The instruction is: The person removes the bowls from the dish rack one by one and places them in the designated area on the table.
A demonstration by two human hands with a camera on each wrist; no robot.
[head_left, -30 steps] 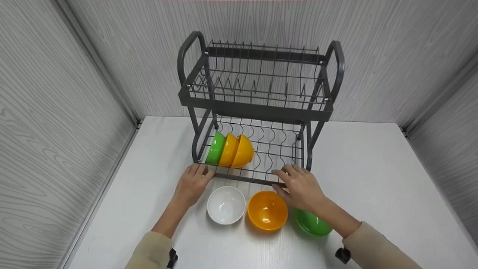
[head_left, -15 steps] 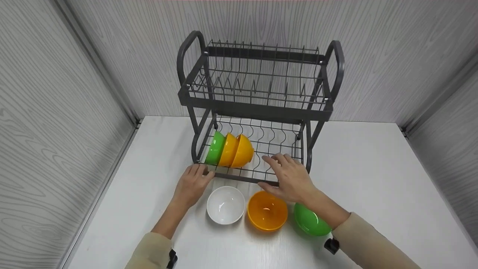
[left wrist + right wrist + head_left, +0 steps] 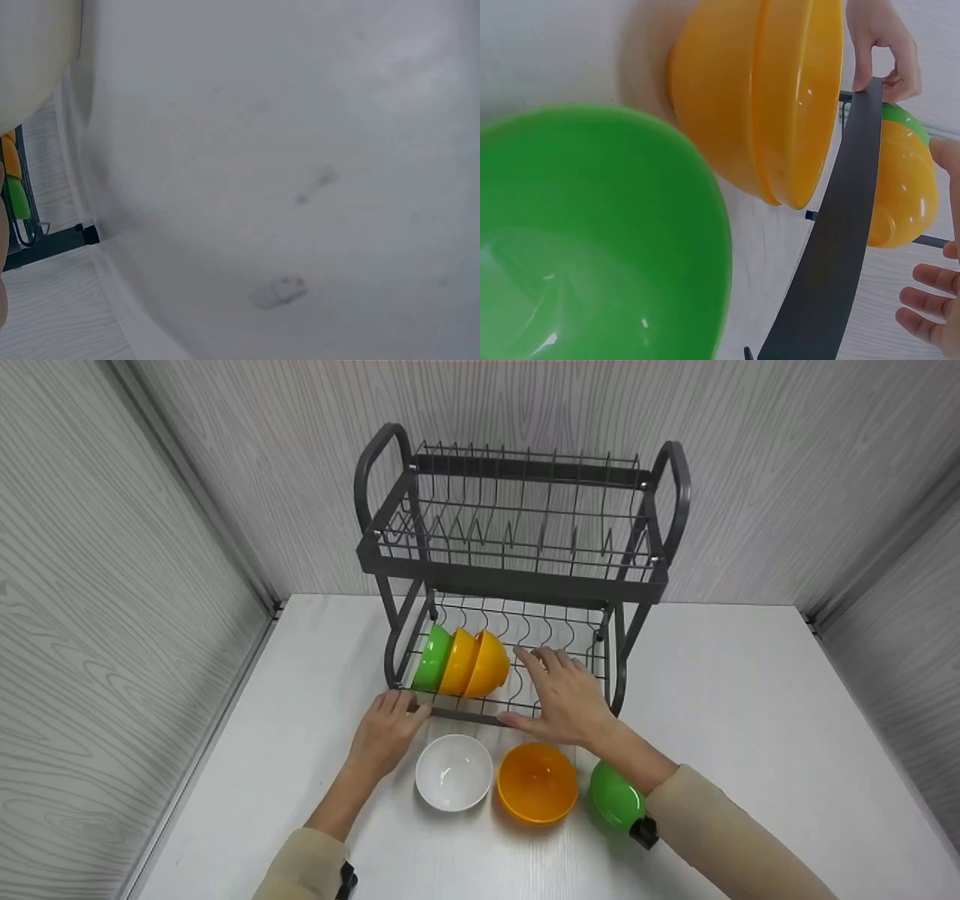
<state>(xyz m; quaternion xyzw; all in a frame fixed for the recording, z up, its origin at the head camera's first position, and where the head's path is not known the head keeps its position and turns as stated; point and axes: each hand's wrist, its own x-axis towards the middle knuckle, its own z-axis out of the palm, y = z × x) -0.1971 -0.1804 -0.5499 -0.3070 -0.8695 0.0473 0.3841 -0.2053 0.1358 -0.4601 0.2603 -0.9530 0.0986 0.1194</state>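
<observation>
A black two-tier dish rack (image 3: 510, 577) stands on the table. My left hand (image 3: 384, 735) pinches the front bar of its lower tier near the left corner; the right wrist view shows the thumb and fingers round that bar (image 3: 847, 202). On the lower tier, a green bowl (image 3: 433, 660) and two yellow-orange bowls (image 3: 489, 664) lean on their sides in a row at the left. To their right, my right hand (image 3: 566, 697) reaches over the wires, fingers spread and holding nothing, thumb by the front bar. Its fingertips are just short of the rightmost yellow-orange bowl.
In front of the rack stand a white bowl (image 3: 454, 774), nested orange bowls (image 3: 537, 784) and a green bowl (image 3: 616, 795), partly under the right forearm. Wood-grain panels (image 3: 172, 547) border the white table (image 3: 712, 682). Table surface fills most of the left wrist view.
My right hand has left the front bar's right part and moved left and inward over the lower tier, towards the leaning bowls. The left hand stays put on the bar.
</observation>
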